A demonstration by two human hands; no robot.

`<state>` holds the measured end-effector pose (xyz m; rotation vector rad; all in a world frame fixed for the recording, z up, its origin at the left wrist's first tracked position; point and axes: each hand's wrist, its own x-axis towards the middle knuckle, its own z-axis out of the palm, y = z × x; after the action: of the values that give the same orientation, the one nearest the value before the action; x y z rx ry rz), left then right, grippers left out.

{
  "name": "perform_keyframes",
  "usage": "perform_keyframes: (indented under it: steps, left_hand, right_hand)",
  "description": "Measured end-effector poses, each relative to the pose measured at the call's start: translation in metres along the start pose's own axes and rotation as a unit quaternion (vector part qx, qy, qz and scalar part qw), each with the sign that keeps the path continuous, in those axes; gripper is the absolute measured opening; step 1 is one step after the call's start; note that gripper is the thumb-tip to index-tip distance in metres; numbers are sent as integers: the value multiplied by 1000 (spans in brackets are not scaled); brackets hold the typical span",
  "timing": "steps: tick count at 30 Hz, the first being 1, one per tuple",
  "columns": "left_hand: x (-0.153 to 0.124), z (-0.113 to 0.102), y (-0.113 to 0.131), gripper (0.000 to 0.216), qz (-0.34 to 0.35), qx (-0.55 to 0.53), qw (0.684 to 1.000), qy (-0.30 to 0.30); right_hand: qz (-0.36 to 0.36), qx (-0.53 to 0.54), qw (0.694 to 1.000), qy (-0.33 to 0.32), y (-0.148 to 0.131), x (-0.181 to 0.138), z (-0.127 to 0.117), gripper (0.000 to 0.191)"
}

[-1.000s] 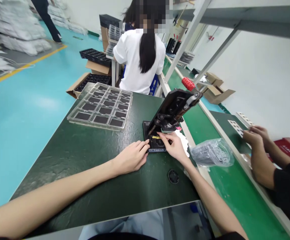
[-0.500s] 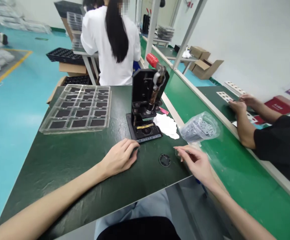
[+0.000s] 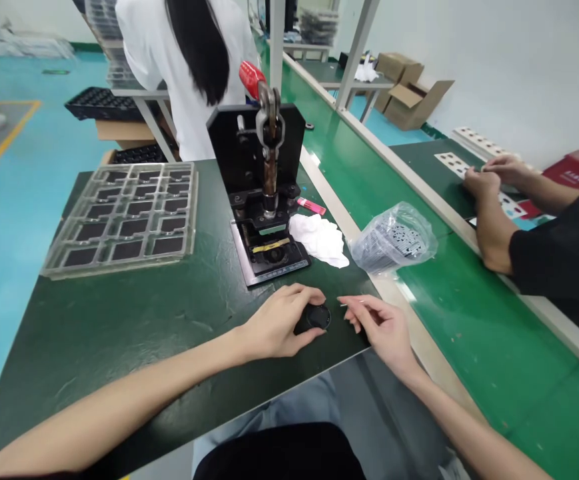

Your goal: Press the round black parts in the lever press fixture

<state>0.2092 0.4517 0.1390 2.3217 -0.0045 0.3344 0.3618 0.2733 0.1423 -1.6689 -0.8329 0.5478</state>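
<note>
Dark green table (image 3: 134, 320), near edge just below both hands, bare mat to the left. Left hand (image 3: 282, 323) curls around the round black part (image 3: 318, 317), fingers touching it, near the table edge. Right hand (image 3: 382, 327) just beside, pinching a thin pin (image 3: 350, 304). Press jig (image 3: 264, 193) stands behind; white cloth (image 3: 319, 240), plastic bag (image 3: 394, 239), clear tray (image 3: 122, 217) further off.
</note>
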Motion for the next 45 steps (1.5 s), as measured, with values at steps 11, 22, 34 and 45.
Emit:
perform_keyframes:
  steps: [11,22,34,45]
  left_hand:
    - [-4,3,-3,47,-20,-37,999,27]
    - [-7,10,-7,46,-6,-32,999,26]
    - [-5,10,-4,44,-21,-39,999,26]
    - [-6,6,-3,41,-15,-16,999,24]
  right_hand:
    - [-75,-111,991,-5,2,-13,21,39]
    - [-147,-175,973,-39,1,-16,20,29]
    - [-76,-90,991,63,-2,-7,14,22]
    - [-98,-101,989,-46,-4,-6,11,34]
